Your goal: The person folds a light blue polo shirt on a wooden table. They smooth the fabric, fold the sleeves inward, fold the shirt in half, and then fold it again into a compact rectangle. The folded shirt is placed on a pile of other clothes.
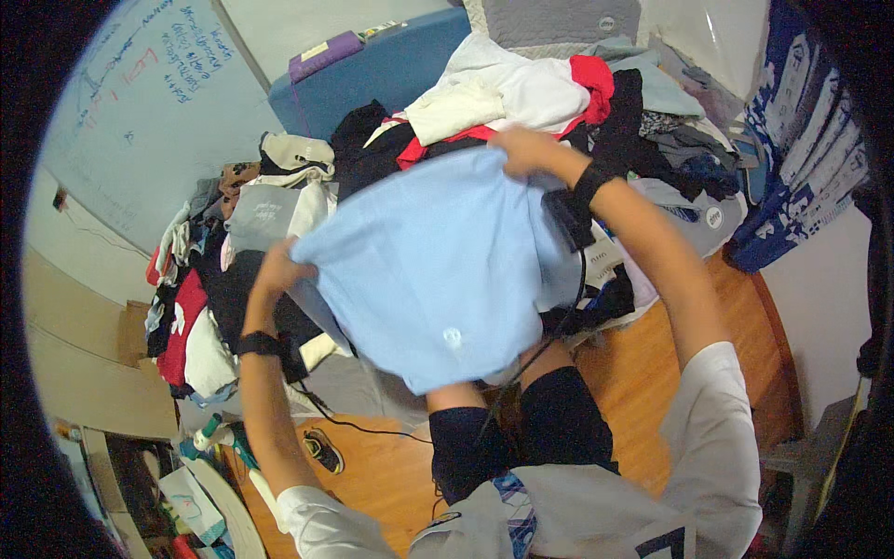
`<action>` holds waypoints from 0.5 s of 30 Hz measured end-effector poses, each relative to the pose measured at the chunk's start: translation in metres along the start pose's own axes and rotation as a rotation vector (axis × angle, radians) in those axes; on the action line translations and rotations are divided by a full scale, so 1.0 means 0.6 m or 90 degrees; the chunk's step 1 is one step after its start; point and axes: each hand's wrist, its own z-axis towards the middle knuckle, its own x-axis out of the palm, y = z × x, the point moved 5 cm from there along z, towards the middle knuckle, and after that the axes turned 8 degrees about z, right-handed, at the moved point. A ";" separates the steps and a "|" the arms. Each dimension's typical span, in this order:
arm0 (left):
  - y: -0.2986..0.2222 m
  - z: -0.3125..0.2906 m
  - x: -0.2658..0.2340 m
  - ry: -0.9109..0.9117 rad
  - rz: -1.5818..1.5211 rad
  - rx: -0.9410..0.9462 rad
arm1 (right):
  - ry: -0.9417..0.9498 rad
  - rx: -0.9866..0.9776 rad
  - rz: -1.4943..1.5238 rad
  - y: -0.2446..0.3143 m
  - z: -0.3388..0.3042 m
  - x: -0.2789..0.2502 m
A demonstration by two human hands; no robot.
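A light blue garment [419, 252] is spread in the air between my hands, with a small white emblem near its lower edge; its exact kind is not clear. My left hand [282, 268] pinches its left upper corner. At the far upper right corner my right hand [531, 154] is closed on the cloth. Behind the garment lies a heap of clothes, with a white and red garment [535, 88] and a folded cream cloth [456, 112] on top. The raised cloth hides the middle of the heap.
Clothes spill over the left side, among them a dark red garment [182, 321]. A blue padded board [400, 76] bears a purple package [324, 56]. A whiteboard [140, 112] stands left. A shoe [323, 450] and a black cable [368, 429] are low down. Blue-and-white patterned fabric [796, 140] hangs right.
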 end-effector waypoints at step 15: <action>-0.137 -0.320 -0.017 -0.445 0.529 0.299 | -0.448 -0.184 -0.245 0.087 -0.303 -0.135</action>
